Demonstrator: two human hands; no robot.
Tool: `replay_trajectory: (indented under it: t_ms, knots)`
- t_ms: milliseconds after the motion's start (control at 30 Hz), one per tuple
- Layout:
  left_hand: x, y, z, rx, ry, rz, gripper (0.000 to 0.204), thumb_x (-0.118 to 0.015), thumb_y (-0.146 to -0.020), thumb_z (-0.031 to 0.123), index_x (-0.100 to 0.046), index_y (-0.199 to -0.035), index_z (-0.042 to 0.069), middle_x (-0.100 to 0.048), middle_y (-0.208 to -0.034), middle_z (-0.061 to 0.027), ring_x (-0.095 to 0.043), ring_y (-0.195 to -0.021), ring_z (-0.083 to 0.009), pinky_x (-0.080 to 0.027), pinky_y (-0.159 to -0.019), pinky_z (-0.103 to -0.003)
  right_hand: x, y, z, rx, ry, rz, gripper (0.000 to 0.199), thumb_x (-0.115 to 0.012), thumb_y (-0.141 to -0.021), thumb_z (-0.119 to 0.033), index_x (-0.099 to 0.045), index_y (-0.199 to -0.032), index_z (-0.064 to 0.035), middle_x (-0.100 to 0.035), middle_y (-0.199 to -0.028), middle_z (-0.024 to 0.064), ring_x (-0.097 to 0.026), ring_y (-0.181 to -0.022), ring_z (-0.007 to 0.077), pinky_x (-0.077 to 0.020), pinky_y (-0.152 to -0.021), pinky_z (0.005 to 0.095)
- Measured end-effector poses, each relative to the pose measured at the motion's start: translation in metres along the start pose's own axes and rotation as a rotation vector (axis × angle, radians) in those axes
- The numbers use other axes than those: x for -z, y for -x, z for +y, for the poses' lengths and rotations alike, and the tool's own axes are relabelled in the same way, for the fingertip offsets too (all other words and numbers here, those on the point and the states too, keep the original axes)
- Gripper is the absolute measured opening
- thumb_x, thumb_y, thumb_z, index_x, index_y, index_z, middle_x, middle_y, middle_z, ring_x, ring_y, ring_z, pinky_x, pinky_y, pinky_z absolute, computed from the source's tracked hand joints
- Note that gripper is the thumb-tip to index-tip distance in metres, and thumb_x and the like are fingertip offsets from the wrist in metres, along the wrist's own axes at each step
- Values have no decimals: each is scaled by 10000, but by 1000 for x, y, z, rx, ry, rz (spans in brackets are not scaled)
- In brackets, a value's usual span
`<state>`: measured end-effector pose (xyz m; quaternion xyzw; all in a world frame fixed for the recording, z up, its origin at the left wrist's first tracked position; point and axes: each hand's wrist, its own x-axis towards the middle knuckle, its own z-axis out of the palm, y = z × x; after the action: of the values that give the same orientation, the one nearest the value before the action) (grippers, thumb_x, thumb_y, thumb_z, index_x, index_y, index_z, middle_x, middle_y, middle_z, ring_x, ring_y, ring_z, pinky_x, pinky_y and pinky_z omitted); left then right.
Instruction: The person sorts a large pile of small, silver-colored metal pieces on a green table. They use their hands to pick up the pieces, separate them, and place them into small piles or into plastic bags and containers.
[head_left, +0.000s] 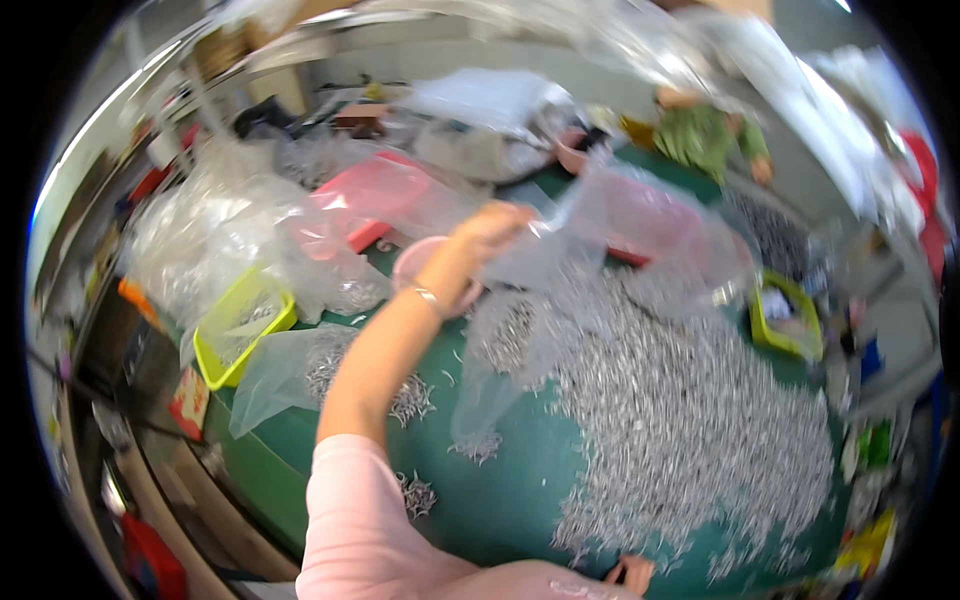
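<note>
My left arm, in a pink sleeve with a bracelet at the wrist, reaches far across the green table (530, 440). My left hand (495, 228), smeared by motion, is closed at the edge of a clear plastic bag (570, 235) whose film rises beside the fingers. Under that forearm sits a round pink bowl (418, 258), partly hidden. A broad heap of small silvery curved pieces (690, 420) covers the right of the table. Only part of my right hand (632, 572) shows, low by the near edge of the heap; its grip is unclear.
Yellow-green baskets stand left (215, 370) and right (785, 335). Crumpled plastic bags (200, 225) fill the far left, near a pink tray (375, 195) under film. Another pink container (650, 220) lies under film. Beyond sits a person in green (700, 138).
</note>
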<state>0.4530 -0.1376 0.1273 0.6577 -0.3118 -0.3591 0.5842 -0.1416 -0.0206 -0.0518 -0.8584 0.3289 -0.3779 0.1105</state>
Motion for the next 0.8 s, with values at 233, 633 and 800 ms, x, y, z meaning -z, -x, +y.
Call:
replay_trajectory:
  t_ms: [233, 633, 800]
  knots:
    - [-60, 213, 53, -650, -74, 511, 364, -541, -974, 92, -525, -1312, -41, -544, -1331, -175, -522, -1259, -245, -452, -1013, -360, 14, -15, -19, -175, 35, -86, 235, -645, -777, 44, -658, -1005, -13, -607, -980, 163, -584, -836, 353, -480, -722, 422]
    - [-216, 370, -128, -537, -872, -474, 541, -702, -855, 118, -527, -1366, 109, -408, -1497, -131, -322, -1423, -340, -293, -1141, -533, 21, -89, 5, -84, -4, -88, 636, -756, -772, -168, -511, -1343, -34, -436, -1356, 223, -389, -1269, 431, -314, -1063, 516]
    - [-233, 369, -157, -614, -982, -516, 426, -661, -884, 136, -579, -1302, 133, -394, -1515, -83, -292, -1439, -340, -256, -1132, -616, -9, -114, 29, -32, 137, -208, 572, -813, -744, -235, -599, -1262, -116, -476, -1368, 149, -372, -1311, 411, -326, -1041, 523]
